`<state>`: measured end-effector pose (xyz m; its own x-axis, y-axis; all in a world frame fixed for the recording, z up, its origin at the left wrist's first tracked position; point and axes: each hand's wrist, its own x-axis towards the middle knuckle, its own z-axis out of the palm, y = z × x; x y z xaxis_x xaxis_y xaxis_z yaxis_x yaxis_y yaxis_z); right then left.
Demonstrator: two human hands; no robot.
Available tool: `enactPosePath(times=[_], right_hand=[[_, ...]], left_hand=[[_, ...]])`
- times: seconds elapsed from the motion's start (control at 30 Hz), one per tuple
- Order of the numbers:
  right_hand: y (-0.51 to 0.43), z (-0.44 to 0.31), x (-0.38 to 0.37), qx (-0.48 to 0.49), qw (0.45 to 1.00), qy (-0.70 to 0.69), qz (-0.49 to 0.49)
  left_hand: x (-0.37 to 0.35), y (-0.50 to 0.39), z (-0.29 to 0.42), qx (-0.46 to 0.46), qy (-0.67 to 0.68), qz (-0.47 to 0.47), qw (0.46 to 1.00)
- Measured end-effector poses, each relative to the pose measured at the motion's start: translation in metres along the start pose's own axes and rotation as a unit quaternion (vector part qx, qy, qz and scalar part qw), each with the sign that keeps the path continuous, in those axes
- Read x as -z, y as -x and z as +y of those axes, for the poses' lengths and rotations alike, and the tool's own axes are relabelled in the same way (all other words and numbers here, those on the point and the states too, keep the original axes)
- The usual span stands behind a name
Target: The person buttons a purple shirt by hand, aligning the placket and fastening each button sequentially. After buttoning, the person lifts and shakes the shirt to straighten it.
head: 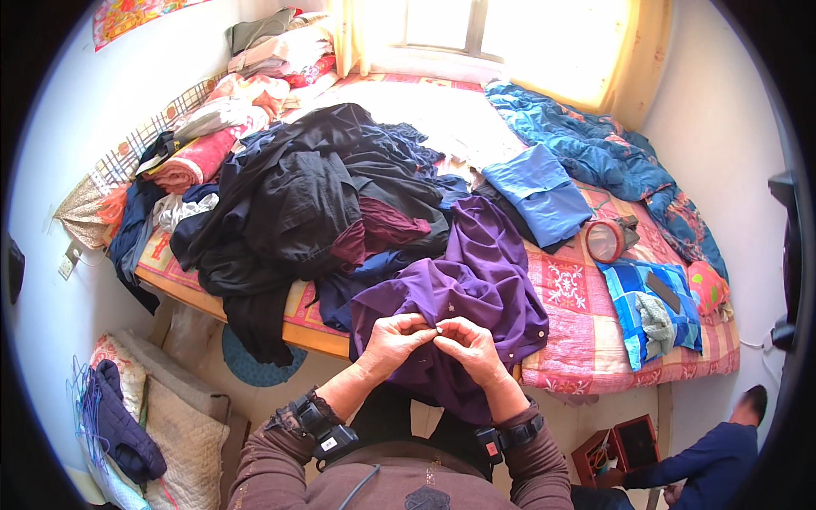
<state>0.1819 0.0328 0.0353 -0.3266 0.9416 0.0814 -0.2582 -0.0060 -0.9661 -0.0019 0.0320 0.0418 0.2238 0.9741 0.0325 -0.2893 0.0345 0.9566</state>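
Note:
A purple buttoned shirt (484, 268) lies rumpled over the bed's front edge and hangs down before me. My left hand (398, 341) pinches its fabric between thumb and fingers, at a small pale button. Close against it, my right hand (468, 347) pinches the same spot from the other side; the fingertips nearly meet. More pale buttons show on the cloth around my hands. Left of the shirt rises a big heap of dark clothes (306, 204), with a maroon piece (389, 229) among them. Behind the shirt, to the right, lies a folded blue garment (539, 194).
On the bed's right are a round red-rimmed object (605, 241), a blue checked pillow (656, 306) with a dark flat object (663, 291), and a blue quilt (586, 140). A person (714, 452) is beside an open red box (618, 449) at lower right. Cushions (185, 433) stand lower left.

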Motion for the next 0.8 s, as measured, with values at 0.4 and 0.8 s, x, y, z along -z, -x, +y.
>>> enactPosePath(times=[0.4,0.8], right_hand=[[0.038,-0.004,0.008,0.378,0.747,0.545,-0.041],[0.047,-0.028,0.035,0.363,0.745,0.559,0.02]], left_hand=[[0.111,-0.017,0.006,-0.072,-0.299,0.194,0.932],[0.118,-0.009,0.052,-0.011,0.038,0.061,0.997]])
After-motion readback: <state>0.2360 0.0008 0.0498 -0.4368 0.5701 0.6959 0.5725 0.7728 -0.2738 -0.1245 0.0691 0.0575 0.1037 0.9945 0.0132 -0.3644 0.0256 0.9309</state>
